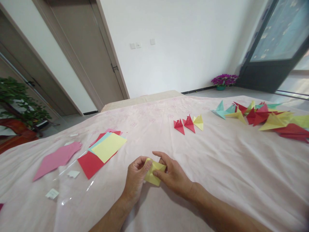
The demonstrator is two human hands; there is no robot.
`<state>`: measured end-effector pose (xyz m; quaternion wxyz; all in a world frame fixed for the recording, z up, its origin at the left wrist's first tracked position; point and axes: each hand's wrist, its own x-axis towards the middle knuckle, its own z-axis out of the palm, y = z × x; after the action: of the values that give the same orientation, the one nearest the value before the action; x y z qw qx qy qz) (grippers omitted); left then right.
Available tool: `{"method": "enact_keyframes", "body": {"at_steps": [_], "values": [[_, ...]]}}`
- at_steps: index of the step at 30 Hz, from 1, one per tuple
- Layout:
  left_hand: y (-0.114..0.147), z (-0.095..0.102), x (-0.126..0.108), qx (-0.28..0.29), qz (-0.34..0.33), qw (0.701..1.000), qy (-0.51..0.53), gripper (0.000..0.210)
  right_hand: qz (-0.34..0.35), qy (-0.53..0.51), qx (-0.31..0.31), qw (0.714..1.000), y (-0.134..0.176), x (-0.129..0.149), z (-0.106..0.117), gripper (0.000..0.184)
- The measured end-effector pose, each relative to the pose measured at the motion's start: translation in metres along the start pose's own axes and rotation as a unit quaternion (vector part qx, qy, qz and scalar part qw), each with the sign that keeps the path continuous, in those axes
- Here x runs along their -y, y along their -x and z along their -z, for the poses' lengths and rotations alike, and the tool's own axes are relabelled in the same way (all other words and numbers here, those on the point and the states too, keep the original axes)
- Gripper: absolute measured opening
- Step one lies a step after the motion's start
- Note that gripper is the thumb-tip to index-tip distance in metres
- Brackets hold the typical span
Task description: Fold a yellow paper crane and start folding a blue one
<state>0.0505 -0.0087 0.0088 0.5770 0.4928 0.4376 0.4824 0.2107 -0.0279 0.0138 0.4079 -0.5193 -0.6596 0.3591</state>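
A small folded piece of yellow paper (154, 176) is held between my two hands, a little above the cloth. My left hand (137, 174) grips its left corner, thumb on top and fingers curled behind. From the other side my right hand (174, 175) has its thumb pressed on the paper's face. The right index finger is stretched out past the upper edge, and the other fingers are partly hidden behind the paper. Beyond my hands stand two red folded paper cranes (189, 123) and a yellow one (198, 122) in a short row.
At right lies a pile of folded cranes (262, 115) in red, yellow and teal. Yellow sheets (109, 147), red sheets (89, 165) and pink sheets (56, 158) lie at left, near clear plastic wrapping (72, 190). A pale pink cloth (217, 167) with wrinkles covers the table.
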Motion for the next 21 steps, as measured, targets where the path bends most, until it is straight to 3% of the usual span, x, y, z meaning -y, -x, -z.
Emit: {"method": "enact_keyframes", "body": {"at_steps": [11,16,21], "values": [[-0.001,-0.002,0.000,-0.013,0.013,0.999,0.051,0.030,0.006,-0.074,-0.001,0.997,0.003,0.002,0.000,0.054],[0.008,-0.011,-0.005,0.001,0.038,0.987,0.155,0.051,-0.050,-0.132,-0.099,0.985,-0.005,-0.003,0.003,0.057],[0.022,-0.021,-0.004,-0.052,0.092,0.992,0.065,0.053,-0.054,-0.133,-0.156,0.977,-0.011,-0.011,0.004,0.058]]}}
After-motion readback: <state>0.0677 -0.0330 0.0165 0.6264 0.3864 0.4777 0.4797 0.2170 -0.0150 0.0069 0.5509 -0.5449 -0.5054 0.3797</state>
